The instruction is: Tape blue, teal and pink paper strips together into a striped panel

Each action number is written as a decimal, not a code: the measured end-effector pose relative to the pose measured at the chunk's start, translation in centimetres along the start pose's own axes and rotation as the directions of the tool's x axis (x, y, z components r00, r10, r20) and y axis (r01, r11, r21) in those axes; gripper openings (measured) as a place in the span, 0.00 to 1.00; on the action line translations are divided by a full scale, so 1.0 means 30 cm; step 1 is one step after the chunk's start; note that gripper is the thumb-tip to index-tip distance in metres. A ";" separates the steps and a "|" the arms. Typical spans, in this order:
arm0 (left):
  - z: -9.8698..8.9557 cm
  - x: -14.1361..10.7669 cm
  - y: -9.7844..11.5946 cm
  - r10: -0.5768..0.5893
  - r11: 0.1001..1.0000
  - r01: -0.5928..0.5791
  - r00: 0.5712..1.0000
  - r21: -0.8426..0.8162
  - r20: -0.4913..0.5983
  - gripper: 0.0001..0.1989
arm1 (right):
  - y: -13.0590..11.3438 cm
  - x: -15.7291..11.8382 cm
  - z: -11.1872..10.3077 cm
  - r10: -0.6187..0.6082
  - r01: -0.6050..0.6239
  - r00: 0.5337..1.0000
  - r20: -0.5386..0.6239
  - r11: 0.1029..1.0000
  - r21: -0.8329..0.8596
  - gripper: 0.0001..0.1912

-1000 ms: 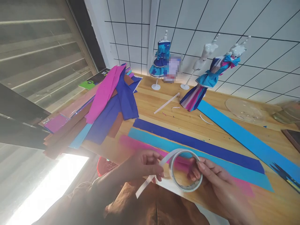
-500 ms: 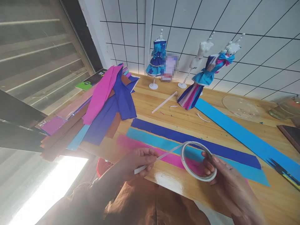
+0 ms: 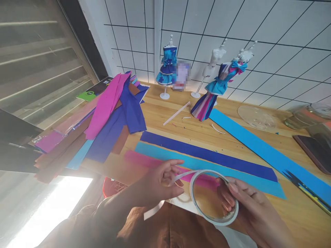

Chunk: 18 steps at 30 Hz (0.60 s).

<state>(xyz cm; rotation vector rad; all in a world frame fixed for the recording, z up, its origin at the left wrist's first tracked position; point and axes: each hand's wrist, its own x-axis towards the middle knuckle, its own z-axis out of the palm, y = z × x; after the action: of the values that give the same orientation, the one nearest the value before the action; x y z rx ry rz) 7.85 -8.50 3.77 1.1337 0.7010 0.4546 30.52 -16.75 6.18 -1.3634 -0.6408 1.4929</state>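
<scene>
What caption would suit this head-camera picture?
Right hand holds a white tape roll; left hand pinches its pulled strip above coloured paper bands.

— Where is the light coming from?
— Daylight is pouring in from the lower left, blowing out to pure white there and washing haze over the sleeve and the left hand (image 3: 157, 181).
— Any glare?
— The tabletop (image 3: 196, 129) is shining near its front edge.
— And sharpness?
— The centre is staying fairly crisp; the edges are bending and softening, and a patch by the wall is showing blurred
</scene>
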 end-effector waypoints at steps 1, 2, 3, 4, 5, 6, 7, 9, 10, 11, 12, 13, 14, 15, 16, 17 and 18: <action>0.010 0.001 0.007 0.030 0.998 -0.029 0.999 0.060 -0.024 0.29 | -0.005 -0.007 0.008 0.016 -0.016 1.000 0.003 1.000 -0.014 0.19; 0.019 0.002 0.015 0.070 0.990 -0.065 0.997 0.128 -0.041 0.26 | -0.009 -0.012 0.015 0.035 -0.034 0.999 0.008 0.999 -0.026 0.19; 0.027 0.003 0.023 0.114 0.973 -0.102 0.992 0.205 -0.047 0.22 | -0.012 -0.014 0.020 0.052 -0.051 0.999 0.017 0.998 -0.038 0.18; 0.032 0.005 0.031 0.154 0.949 -0.134 0.987 0.286 -0.046 0.18 | -0.014 -0.015 0.022 0.063 -0.061 0.998 0.030 0.997 -0.049 0.18; 0.036 0.006 0.039 0.181 0.921 -0.157 0.983 0.357 -0.035 0.15 | -0.013 -0.013 0.021 0.071 -0.068 0.996 0.049 0.996 -0.061 0.18; 0.038 0.008 0.045 0.188 0.899 -0.164 0.982 0.405 -0.020 0.13 | -0.011 -0.010 0.018 0.075 -0.071 0.995 0.070 0.995 -0.069 0.19; 0.037 0.008 0.049 0.173 0.891 -0.153 0.985 0.428 -0.007 0.13 | -0.006 -0.005 0.012 0.081 -0.076 0.993 0.089 0.995 -0.068 0.20; 0.033 0.009 0.053 0.098 0.909 -0.089 0.995 0.406 -0.002 0.14 | 0.006 0.009 -0.001 0.102 -0.097 0.987 0.122 0.994 -0.047 0.22; 0.029 0.009 0.052 0.045 0.928 -0.042 0.999 0.370 0.000 0.14 | 0.012 0.016 -0.006 0.118 -0.115 0.983 0.138 0.993 -0.034 0.23; 0.025 0.009 0.050 -0.010 0.946 0.008 1.000 0.324 0.005 0.14 | 0.017 0.023 -0.011 0.137 -0.136 0.979 0.149 0.991 -0.019 0.24; 0.021 0.010 0.047 -0.067 0.962 0.060 0.998 0.267 0.016 0.13 | 0.021 0.030 -0.013 0.161 -0.163 0.974 0.157 0.987 -0.001 0.24; 0.017 0.011 0.044 -0.118 0.973 0.109 0.992 0.203 0.033 0.13 | 0.024 0.037 -0.014 0.190 -0.195 0.968 0.164 0.981 0.018 0.24; 0.013 0.012 0.040 -0.158 0.979 0.150 0.986 0.135 0.055 0.12 | 0.025 0.044 -0.013 0.220 -0.230 0.961 0.168 0.972 0.042 0.22; 0.009 0.013 0.037 -0.187 0.981 0.181 0.979 0.074 0.082 0.12 | 0.026 0.050 -0.011 0.250 -0.265 0.953 0.170 0.962 0.071 0.20; 0.006 0.015 0.034 -0.201 0.980 0.200 0.974 0.022 0.104 0.12 | 0.026 0.055 -0.009 0.275 -0.296 0.946 0.173 0.950 0.104 0.17; 0.002 0.017 0.031 -0.207 0.977 0.211 0.971 -0.017 0.120 0.12 | 0.026 0.059 -0.007 0.298 -0.323 0.938 0.179 0.937 0.133 0.15; -0.001 0.019 0.029 -0.211 0.975 0.218 0.968 -0.043 0.135 0.13 | 0.026 0.063 -0.007 0.316 -0.346 0.929 0.191 0.925 0.155 0.14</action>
<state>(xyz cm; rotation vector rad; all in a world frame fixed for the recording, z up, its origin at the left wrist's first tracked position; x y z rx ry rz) 8.26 -7.79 4.43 1.0102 0.6834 0.2136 30.66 -15.42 4.64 -1.2560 -0.3669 1.9024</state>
